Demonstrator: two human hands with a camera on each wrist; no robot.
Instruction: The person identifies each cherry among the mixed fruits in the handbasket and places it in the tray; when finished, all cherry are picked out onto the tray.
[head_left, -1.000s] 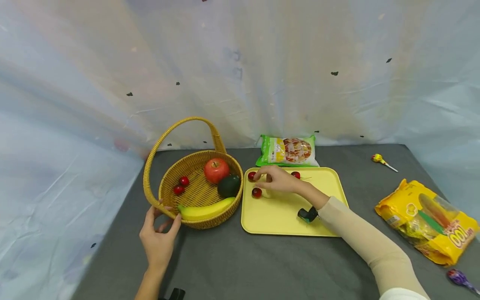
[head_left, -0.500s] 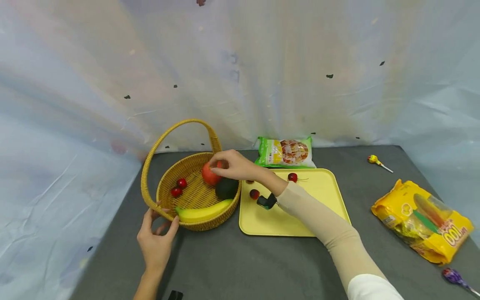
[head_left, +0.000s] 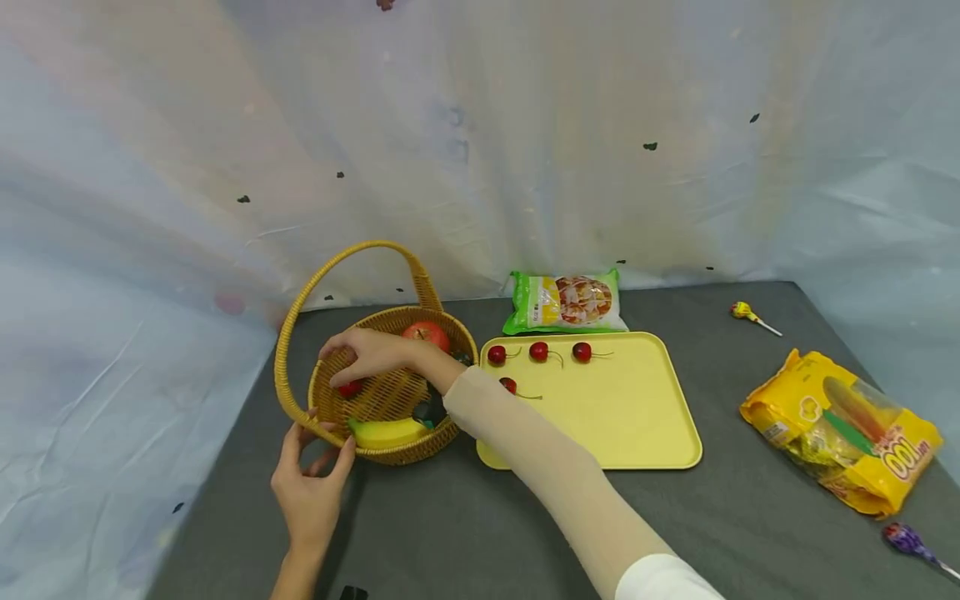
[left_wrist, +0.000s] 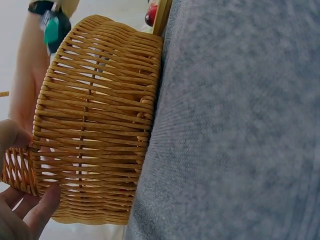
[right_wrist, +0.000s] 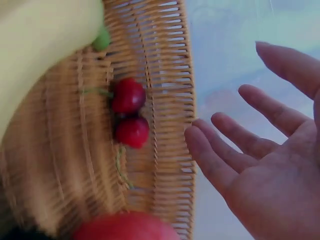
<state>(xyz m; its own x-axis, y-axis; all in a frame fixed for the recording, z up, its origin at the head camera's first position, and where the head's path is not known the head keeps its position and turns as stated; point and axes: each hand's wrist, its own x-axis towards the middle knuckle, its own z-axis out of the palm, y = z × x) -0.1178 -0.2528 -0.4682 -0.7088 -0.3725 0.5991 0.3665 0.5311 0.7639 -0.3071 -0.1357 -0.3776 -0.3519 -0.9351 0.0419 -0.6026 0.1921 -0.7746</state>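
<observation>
A wicker basket (head_left: 405,455) with a tall arched handle stands at the left. My left hand (head_left: 309,500) pinches its near-left rim at the foot of the handle, thumb on one side and fingers on the other, as the left wrist view shows. Over the basket's left part reaches my right hand (head_left: 371,352); in the right wrist view its fingers are spread loosely beside the rim, holding nothing. Two cherries (right_wrist: 128,95) lie touching inside, between a banana (right_wrist: 45,50) and a red apple (right_wrist: 127,229). A dark green fruit is mostly hidden by the right arm.
Right of the basket, a yellow tray (head_left: 622,417) bears several stemmed cherries (head_left: 538,352). Behind it lies a green-and-white food packet (head_left: 573,300). Farther right are a yellow snack bag (head_left: 843,433), a yellow lollipop (head_left: 742,310) and a purple lollipop (head_left: 903,537).
My right hand has swept left from above the tray, across the apple, to the basket's left side. The tray's cherries are uncovered. My left hand stays on the basket rim.
</observation>
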